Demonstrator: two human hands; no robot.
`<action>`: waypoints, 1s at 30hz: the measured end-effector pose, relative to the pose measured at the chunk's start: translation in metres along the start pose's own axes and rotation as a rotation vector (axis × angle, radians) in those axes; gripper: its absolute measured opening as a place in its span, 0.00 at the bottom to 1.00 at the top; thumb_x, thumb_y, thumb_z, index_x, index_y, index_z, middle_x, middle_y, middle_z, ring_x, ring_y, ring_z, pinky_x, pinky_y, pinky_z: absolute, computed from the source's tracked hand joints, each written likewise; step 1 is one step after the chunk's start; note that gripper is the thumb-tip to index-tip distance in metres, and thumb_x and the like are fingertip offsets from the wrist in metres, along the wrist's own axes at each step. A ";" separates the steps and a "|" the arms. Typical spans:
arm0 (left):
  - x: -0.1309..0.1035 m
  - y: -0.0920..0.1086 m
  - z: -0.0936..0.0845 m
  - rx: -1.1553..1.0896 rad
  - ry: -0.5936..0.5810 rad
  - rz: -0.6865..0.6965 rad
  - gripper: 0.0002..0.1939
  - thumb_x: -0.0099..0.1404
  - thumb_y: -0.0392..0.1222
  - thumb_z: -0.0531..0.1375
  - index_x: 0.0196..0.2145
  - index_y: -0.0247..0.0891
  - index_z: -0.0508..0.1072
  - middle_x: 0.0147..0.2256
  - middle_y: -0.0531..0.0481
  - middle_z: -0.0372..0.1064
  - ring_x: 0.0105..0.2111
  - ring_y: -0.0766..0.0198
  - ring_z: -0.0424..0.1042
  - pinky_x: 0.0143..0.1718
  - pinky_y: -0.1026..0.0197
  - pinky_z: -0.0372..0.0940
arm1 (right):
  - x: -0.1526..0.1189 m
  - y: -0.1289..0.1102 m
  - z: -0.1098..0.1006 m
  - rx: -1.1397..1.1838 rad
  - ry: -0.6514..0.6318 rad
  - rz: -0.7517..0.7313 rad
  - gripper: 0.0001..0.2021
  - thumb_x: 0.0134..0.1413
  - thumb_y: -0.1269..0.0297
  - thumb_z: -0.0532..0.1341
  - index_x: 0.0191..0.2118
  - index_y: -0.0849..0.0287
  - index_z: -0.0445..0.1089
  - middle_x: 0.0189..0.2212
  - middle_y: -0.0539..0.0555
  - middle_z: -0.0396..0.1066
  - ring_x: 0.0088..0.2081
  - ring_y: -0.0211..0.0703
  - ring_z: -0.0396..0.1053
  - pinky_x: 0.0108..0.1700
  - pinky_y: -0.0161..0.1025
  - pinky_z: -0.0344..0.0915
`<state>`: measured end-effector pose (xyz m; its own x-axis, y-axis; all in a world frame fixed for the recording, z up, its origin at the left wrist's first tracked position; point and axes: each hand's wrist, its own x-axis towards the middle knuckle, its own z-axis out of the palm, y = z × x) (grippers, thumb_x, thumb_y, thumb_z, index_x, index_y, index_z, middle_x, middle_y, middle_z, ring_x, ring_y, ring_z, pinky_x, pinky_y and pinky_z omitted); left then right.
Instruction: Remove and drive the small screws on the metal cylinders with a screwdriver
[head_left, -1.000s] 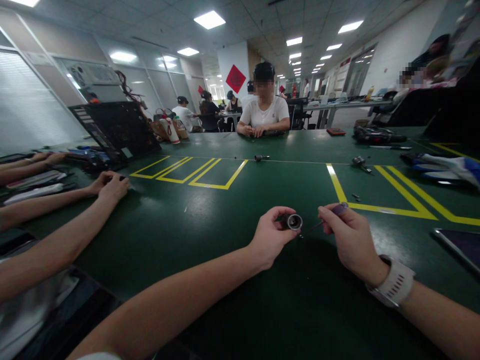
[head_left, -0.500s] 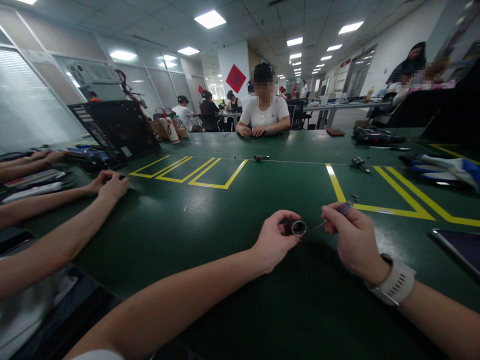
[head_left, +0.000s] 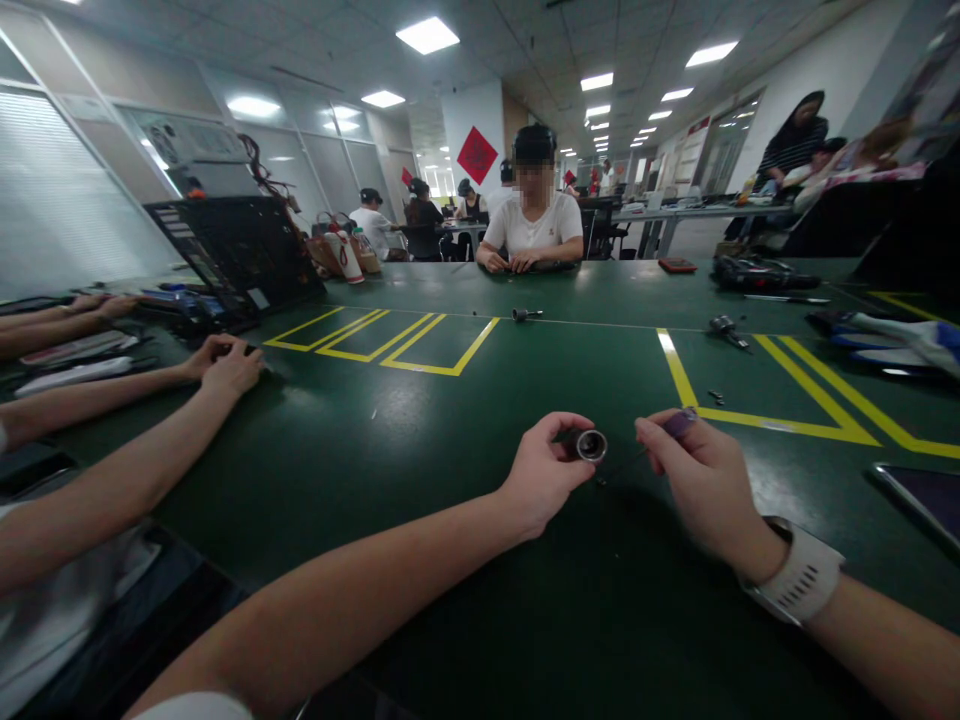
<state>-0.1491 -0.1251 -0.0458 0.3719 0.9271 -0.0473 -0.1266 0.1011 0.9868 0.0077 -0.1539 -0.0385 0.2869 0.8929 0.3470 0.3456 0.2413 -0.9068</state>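
Currently, the metal cylinder [head_left: 592,446] is held over the green table [head_left: 420,440], pinched in the curled left hand [head_left: 541,475]. Beside the cylinder, a purple-handled tool [head_left: 680,424] is gripped by the nearly closed right hand [head_left: 709,480]. Cylinder judged rigid, slightly slippery; best grasped round its outer wall.

Across my green table [head_left: 450,460] run yellow tape outlines [head_left: 684,375]; a phone [head_left: 926,505] lies at right.
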 end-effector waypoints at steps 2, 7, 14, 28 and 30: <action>0.000 0.000 -0.001 -0.007 0.000 0.005 0.20 0.51 0.20 0.61 0.40 0.35 0.68 0.38 0.49 0.70 0.38 0.64 0.72 0.44 0.54 0.66 | 0.003 0.004 0.000 -0.005 0.023 0.039 0.12 0.47 0.56 0.62 0.20 0.56 0.67 0.13 0.47 0.61 0.18 0.37 0.58 0.22 0.37 0.54; -0.003 0.006 -0.002 -0.010 0.019 -0.018 0.19 0.51 0.19 0.61 0.39 0.36 0.68 0.40 0.47 0.70 0.41 0.61 0.71 0.46 0.52 0.65 | 0.014 0.015 0.000 0.022 0.029 0.133 0.14 0.49 0.53 0.60 0.21 0.56 0.66 0.12 0.47 0.61 0.16 0.38 0.59 0.19 0.36 0.55; -0.003 0.008 -0.002 -0.026 0.069 0.006 0.20 0.49 0.19 0.60 0.39 0.35 0.68 0.36 0.49 0.70 0.37 0.64 0.71 0.44 0.55 0.65 | -0.006 -0.003 -0.001 -0.171 -0.124 -0.211 0.09 0.50 0.59 0.60 0.24 0.56 0.69 0.17 0.48 0.66 0.20 0.40 0.63 0.24 0.37 0.56; 0.001 0.007 -0.010 -0.025 0.121 0.054 0.17 0.50 0.25 0.62 0.39 0.35 0.70 0.37 0.48 0.70 0.38 0.63 0.69 0.44 0.56 0.64 | -0.023 -0.018 -0.005 -0.238 -0.203 -0.703 0.06 0.55 0.73 0.56 0.36 0.54 0.64 0.27 0.51 0.68 0.28 0.41 0.66 0.30 0.40 0.62; 0.000 0.008 -0.009 -0.027 0.134 0.056 0.16 0.50 0.25 0.62 0.38 0.34 0.70 0.37 0.48 0.70 0.37 0.63 0.70 0.44 0.56 0.64 | -0.022 -0.018 -0.005 -0.244 -0.215 -0.744 0.06 0.55 0.73 0.56 0.36 0.55 0.65 0.26 0.51 0.68 0.28 0.41 0.65 0.29 0.39 0.62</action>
<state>-0.1581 -0.1213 -0.0395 0.2378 0.9712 -0.0141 -0.1691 0.0557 0.9840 -0.0005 -0.1800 -0.0291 -0.2640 0.5905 0.7626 0.5709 0.7330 -0.3699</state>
